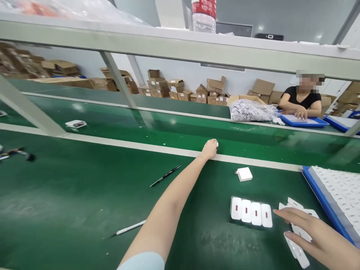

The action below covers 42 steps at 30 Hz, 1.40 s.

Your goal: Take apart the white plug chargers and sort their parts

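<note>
My left hand [210,150] reaches far forward over the green conveyor belt, its fingers closed round a small white piece, mostly hidden. To the right on the green bench, my right hand [323,234] has its fingers apart above loose white plastic covers [298,249]. Just left of its fingertips stands a row of several white charger housings [251,212], each with a red slot on top. Behind the row lies a white plug charger [245,174] with its prongs pointing left.
A black pen-like tool [165,176] and a white-handled tool [131,227] lie near my left arm. A blue tray [323,198] with white parts stands at right. Across the belt, a person [300,99] works beside a bag of parts [251,110]. An overhead shelf [168,41] spans the view.
</note>
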Each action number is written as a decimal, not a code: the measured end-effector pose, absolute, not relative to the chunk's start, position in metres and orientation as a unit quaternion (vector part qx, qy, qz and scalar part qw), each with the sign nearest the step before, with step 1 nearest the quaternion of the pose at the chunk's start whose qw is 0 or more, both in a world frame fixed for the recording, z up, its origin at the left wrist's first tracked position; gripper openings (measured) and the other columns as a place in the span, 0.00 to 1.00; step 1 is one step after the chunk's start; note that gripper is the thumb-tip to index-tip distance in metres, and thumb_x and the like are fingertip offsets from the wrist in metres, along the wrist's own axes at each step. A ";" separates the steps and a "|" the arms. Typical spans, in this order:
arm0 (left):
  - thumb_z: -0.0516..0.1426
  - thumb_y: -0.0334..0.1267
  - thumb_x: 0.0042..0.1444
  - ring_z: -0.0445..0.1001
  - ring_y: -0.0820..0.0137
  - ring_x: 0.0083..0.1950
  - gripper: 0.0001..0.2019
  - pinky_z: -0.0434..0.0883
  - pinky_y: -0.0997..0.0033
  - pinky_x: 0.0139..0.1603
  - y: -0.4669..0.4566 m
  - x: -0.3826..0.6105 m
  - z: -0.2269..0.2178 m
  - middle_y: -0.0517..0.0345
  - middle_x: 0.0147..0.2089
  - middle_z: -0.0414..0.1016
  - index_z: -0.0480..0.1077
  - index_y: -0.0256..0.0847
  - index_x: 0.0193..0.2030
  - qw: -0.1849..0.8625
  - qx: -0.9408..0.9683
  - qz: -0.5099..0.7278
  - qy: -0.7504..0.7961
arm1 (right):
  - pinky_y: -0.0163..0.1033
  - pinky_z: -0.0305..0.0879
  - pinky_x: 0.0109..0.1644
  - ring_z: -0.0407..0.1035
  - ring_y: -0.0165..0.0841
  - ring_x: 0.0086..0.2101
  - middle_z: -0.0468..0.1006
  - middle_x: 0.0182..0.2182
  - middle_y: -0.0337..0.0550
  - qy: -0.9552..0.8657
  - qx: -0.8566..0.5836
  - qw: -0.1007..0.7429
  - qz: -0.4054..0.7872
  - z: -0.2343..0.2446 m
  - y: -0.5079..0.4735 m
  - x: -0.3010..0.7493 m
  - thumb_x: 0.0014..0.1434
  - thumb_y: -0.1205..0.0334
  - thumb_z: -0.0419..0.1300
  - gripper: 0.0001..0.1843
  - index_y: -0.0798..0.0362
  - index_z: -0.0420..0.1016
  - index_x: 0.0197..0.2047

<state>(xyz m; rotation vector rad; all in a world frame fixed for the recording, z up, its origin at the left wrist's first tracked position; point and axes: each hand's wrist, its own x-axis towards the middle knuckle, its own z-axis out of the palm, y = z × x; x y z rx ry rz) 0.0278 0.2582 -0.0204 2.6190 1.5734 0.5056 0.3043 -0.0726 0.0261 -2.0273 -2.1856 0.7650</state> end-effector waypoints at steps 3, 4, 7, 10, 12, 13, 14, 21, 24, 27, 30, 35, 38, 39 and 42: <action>0.56 0.41 0.60 0.66 0.58 0.56 0.18 0.67 0.49 0.55 0.265 0.027 -0.029 0.47 0.58 0.64 0.64 0.37 0.55 0.034 0.839 0.167 0.517 | 0.53 0.66 0.58 0.60 0.48 0.59 0.62 0.62 0.32 -0.685 -0.676 0.079 0.260 0.015 -0.089 0.297 0.62 0.45 0.51 0.25 0.30 0.59 0.62; 0.56 0.41 0.60 0.66 0.58 0.57 0.18 0.67 0.48 0.56 0.266 0.027 -0.029 0.48 0.58 0.64 0.64 0.38 0.55 0.040 0.837 0.168 0.519 | 0.53 0.66 0.58 0.60 0.47 0.59 0.63 0.61 0.32 -0.679 -0.680 0.099 0.259 0.013 -0.091 0.295 0.62 0.45 0.51 0.24 0.30 0.61 0.61; 0.56 0.41 0.61 0.67 0.59 0.55 0.17 0.67 0.49 0.55 0.264 0.031 -0.023 0.48 0.56 0.66 0.65 0.37 0.54 0.060 0.834 0.180 0.518 | 0.53 0.65 0.58 0.62 0.46 0.58 0.66 0.60 0.33 -0.672 -0.677 0.140 0.267 0.015 -0.096 0.292 0.62 0.45 0.51 0.22 0.31 0.64 0.60; 0.55 0.41 0.61 0.68 0.60 0.54 0.16 0.67 0.50 0.54 0.243 0.044 -0.014 0.49 0.54 0.67 0.65 0.36 0.53 0.087 0.836 0.210 0.500 | 0.51 0.66 0.57 0.63 0.46 0.57 0.68 0.59 0.36 -0.660 -0.673 0.173 0.285 0.018 -0.105 0.291 0.63 0.46 0.50 0.22 0.34 0.65 0.60; 0.54 0.38 0.61 0.66 0.59 0.56 0.15 0.65 0.52 0.55 0.215 0.055 -0.011 0.49 0.55 0.66 0.64 0.37 0.54 0.110 0.842 0.239 0.471 | 0.50 0.67 0.56 0.64 0.46 0.56 0.70 0.57 0.40 -0.640 -0.682 0.201 0.292 0.016 -0.111 0.290 0.64 0.46 0.50 0.22 0.37 0.67 0.59; 0.54 0.37 0.61 0.65 0.59 0.56 0.15 0.64 0.54 0.56 0.199 0.061 -0.011 0.49 0.55 0.66 0.62 0.38 0.54 0.124 0.848 0.251 0.450 | 0.49 0.67 0.55 0.65 0.46 0.55 0.71 0.56 0.42 -0.628 -0.688 0.215 0.292 0.015 -0.113 0.289 0.64 0.46 0.50 0.22 0.38 0.68 0.58; 0.53 0.36 0.61 0.64 0.60 0.57 0.15 0.63 0.56 0.57 0.182 0.065 -0.011 0.50 0.56 0.66 0.62 0.40 0.55 0.140 0.855 0.259 0.426 | 0.49 0.67 0.54 0.65 0.46 0.54 0.72 0.55 0.43 -0.617 -0.694 0.231 0.291 0.013 -0.114 0.288 0.63 0.46 0.50 0.22 0.40 0.69 0.58; 0.60 0.36 0.53 0.61 0.58 0.60 0.19 0.59 0.59 0.61 0.125 0.065 0.001 0.52 0.58 0.66 0.64 0.42 0.52 0.261 0.878 0.222 0.333 | 0.40 0.72 0.38 0.72 0.32 0.31 0.76 0.46 0.46 -0.524 -0.679 0.356 0.370 0.004 -0.091 0.281 0.61 0.44 0.53 0.27 0.46 0.64 0.59; 0.53 0.45 0.59 0.66 0.56 0.58 0.19 0.65 0.57 0.56 0.123 0.048 0.014 0.46 0.57 0.67 0.60 0.41 0.55 0.315 0.840 0.200 0.394 | 0.36 0.70 0.26 0.70 0.31 0.23 0.79 0.32 0.46 -0.434 -0.674 0.380 0.461 0.006 -0.077 0.277 0.61 0.43 0.52 0.30 0.52 0.62 0.60; 0.42 0.51 0.63 0.77 0.58 0.33 0.21 0.73 0.60 0.31 0.108 0.035 0.012 0.45 0.33 0.77 0.62 0.35 0.50 0.417 0.775 0.098 0.464 | 0.33 0.65 0.18 0.69 0.31 0.18 0.79 0.25 0.47 -0.381 -0.676 0.346 0.527 0.005 -0.062 0.267 0.61 0.39 0.48 0.36 0.55 0.55 0.65; 0.42 0.53 0.63 0.72 0.64 0.19 0.22 0.68 0.69 0.18 0.085 0.035 -0.004 0.49 0.21 0.74 0.63 0.34 0.42 0.534 0.700 -0.002 0.475 | 0.33 0.65 0.17 0.69 0.32 0.17 0.79 0.22 0.50 -0.370 -0.674 0.324 0.551 -0.001 -0.047 0.253 0.61 0.38 0.47 0.40 0.62 0.55 0.64; 0.48 0.58 0.60 0.76 0.66 0.23 0.23 0.73 0.72 0.24 0.057 0.040 -0.016 0.46 0.24 0.76 0.60 0.36 0.37 0.651 0.614 0.004 0.447 | 0.29 0.60 0.19 0.65 0.26 0.17 0.76 0.20 0.43 -0.391 -0.660 0.345 0.541 -0.011 -0.041 0.245 0.63 0.42 0.49 0.33 0.59 0.63 0.61; 0.55 0.58 0.56 0.77 0.66 0.26 0.24 0.76 0.68 0.29 0.042 0.033 -0.014 0.49 0.26 0.76 0.56 0.37 0.41 0.674 0.595 0.050 0.436 | 0.30 0.58 0.23 0.63 0.25 0.20 0.69 0.18 0.34 -0.428 -0.616 0.377 0.544 -0.013 -0.052 0.251 0.62 0.45 0.53 0.33 0.51 0.57 0.65; 0.57 0.58 0.54 0.77 0.66 0.26 0.25 0.75 0.68 0.29 0.037 0.030 -0.015 0.51 0.26 0.76 0.55 0.38 0.43 0.674 0.593 0.067 0.435 | 0.30 0.58 0.24 0.63 0.26 0.21 0.67 0.18 0.32 -0.442 -0.605 0.382 0.542 -0.013 -0.057 0.253 0.62 0.46 0.54 0.34 0.49 0.53 0.67; 0.60 0.57 0.50 0.74 0.70 0.23 0.28 0.72 0.72 0.27 0.022 0.022 -0.021 0.57 0.24 0.74 0.54 0.38 0.44 0.667 0.597 0.116 0.430 | 0.33 0.57 0.27 0.61 0.27 0.22 0.66 0.18 0.31 -0.469 -0.612 0.363 0.523 -0.013 -0.069 0.259 0.59 0.47 0.57 0.43 0.52 0.43 0.70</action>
